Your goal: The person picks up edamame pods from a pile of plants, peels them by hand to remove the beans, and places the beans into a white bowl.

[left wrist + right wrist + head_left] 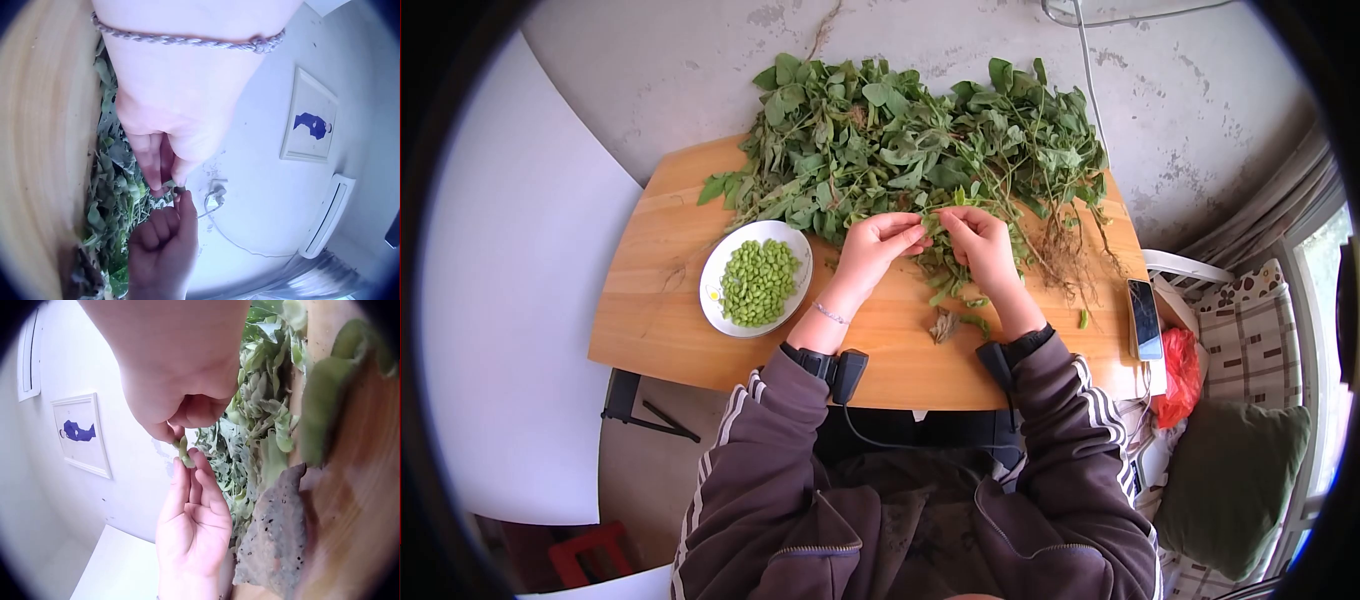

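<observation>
Both hands meet over the table, fingertips close together at a small green pod (184, 453). The left hand (874, 252) pinches one end between thumb and fingers, its palm showing in the right wrist view. The right hand (983, 250) pinches the other end, with its remaining fingers curled in. Behind the hands lies a large heap of leafy green plants (900, 150) with roots (1065, 250) at its right side. To the left of the left hand, a white plate (712, 262) holds shelled green beans (758, 283).
Near the right forearm lie a dry leaf (943, 325) and loose pods (976, 322) on the wooden table (660, 330). A phone (1144, 318) is at the table's right edge, beside a red bag (1178, 375) and a green cushion (1235, 480). The wall stands behind the heap.
</observation>
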The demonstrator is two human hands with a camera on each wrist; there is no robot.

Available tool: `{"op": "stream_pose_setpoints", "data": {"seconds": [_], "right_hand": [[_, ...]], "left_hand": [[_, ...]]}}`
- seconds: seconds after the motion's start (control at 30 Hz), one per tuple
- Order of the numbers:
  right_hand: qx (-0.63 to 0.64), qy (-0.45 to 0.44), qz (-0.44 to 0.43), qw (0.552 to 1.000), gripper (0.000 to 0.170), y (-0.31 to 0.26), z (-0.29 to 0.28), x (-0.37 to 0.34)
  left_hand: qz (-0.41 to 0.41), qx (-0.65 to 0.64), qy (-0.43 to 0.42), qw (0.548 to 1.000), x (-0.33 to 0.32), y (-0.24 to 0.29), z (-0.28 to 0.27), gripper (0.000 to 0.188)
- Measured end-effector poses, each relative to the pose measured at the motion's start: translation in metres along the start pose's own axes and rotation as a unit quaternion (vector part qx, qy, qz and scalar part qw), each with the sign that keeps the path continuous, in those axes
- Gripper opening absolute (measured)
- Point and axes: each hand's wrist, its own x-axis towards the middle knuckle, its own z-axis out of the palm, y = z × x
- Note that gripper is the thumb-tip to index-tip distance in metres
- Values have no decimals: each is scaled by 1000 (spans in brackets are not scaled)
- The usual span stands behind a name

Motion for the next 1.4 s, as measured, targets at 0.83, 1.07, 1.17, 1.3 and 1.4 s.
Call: {"op": "stream_pose_setpoints", "data": {"seconds": [0.83,1.07,1.17,1.3,1.4], "right_hand": [[-191,42,-91,976,16,15,0,7],[-242,57,-135,959,21,15,7,0],[-230,30,-118,966,22,13,7,0],[-168,15,-112,979,24,15,4,6],[-110,4,-8,994,26,-1,1,0]], "left_hand": [[-18,-32,7,999,2,-8,-1,26],[9,17,7,1000,3,-12,-3,26],[16,24,10,1000,4,-15,-5,25],[20,28,-9,999,4,-13,-2,25],[7,-3,-26,1000,2,-11,-1,24]]}}
